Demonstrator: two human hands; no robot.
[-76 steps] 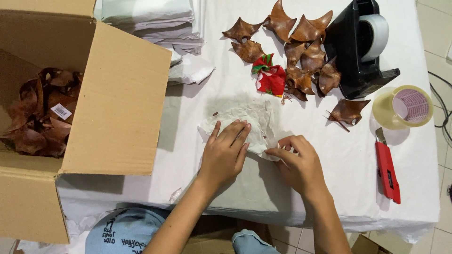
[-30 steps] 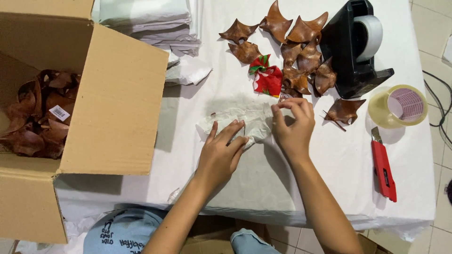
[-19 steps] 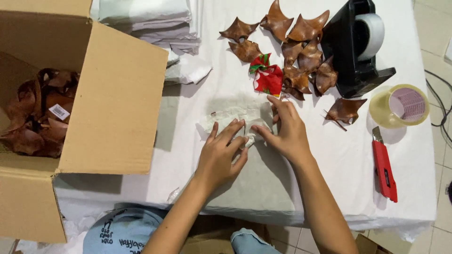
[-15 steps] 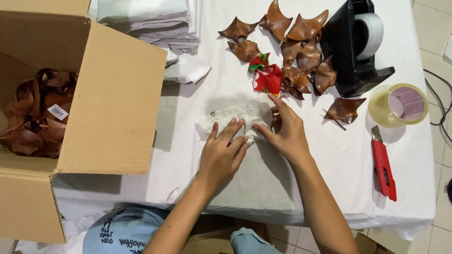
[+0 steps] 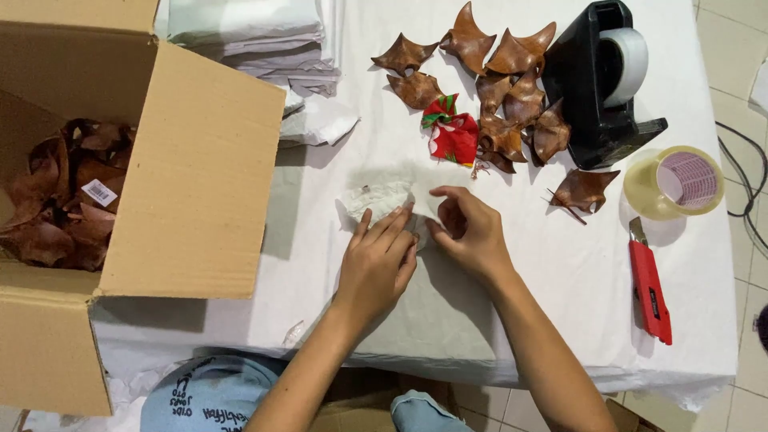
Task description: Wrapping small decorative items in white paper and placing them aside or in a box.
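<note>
I saw two bare forearms, no sleeves, rings or watch; the left hand (image 5: 376,260) and right hand (image 5: 472,236) wore nothing.

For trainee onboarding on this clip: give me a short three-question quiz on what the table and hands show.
1. True or false: the left hand lies flat on the white wrapped bundle.
2. Which lies nearest the red utility knife? A) cardboard box B) clear tape roll C) stack of folded paper
3. What colour is the tape dispenser?

Key: 1 true, its fingers rest on the bundle while the right hand pinches at the bundle's edge beside it. 2 B. 3 black.
</note>
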